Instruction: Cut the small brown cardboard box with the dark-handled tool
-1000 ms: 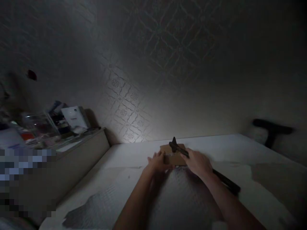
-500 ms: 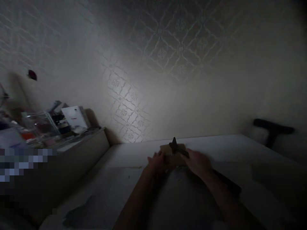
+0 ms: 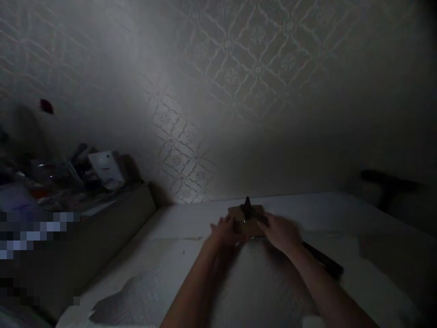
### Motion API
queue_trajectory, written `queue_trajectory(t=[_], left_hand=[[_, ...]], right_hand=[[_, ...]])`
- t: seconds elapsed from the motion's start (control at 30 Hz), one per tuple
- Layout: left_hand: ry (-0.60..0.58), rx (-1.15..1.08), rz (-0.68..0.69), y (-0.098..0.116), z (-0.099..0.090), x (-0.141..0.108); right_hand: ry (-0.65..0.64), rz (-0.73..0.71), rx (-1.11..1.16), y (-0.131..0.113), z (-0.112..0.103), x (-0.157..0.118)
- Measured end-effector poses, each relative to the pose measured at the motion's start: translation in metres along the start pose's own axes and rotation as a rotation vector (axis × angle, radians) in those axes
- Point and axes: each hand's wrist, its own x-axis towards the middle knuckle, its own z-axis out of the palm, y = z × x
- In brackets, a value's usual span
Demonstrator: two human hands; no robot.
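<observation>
Patterned wallpaper [image 3: 232, 75] rises dimly behind a pale tabletop [image 3: 191, 214], and a white box [image 3: 106, 166] stands among clutter on the left, while a black T-shaped object [image 3: 387, 182] shows at the far right. On the tabletop, ahead of the person, lies a small brown cardboard piece [image 3: 254, 228]. The left hand [image 3: 223, 232] rests at its left side, fingers spread and a little bent, the thumb near the lower edge; whether they pinch it or only steady it, I cannot tell. The right hand [image 3: 282, 232] has its fingers closed round the handle of a dark hammer [image 3: 247, 209], gripping close to the head, with the rest of the handle passing under the forearm. The head is over the cardboard, near a tiny bright spot, but contact is unclear. It looks like a steadying and lining-up step; any stroke from here calls for a firm left hand, fingertips clear of the head, and a short, controlled swing
</observation>
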Motion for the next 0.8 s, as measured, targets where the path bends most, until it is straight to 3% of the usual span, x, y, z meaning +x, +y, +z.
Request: queue_trajectory(t=[0.8], left_hand=[[0.011,0.022,-0.002,0.0000,0.0017,0.0017]], right_hand=[[0.034,-0.040,-0.053,-0.0064,0.0022,-0.0035]])
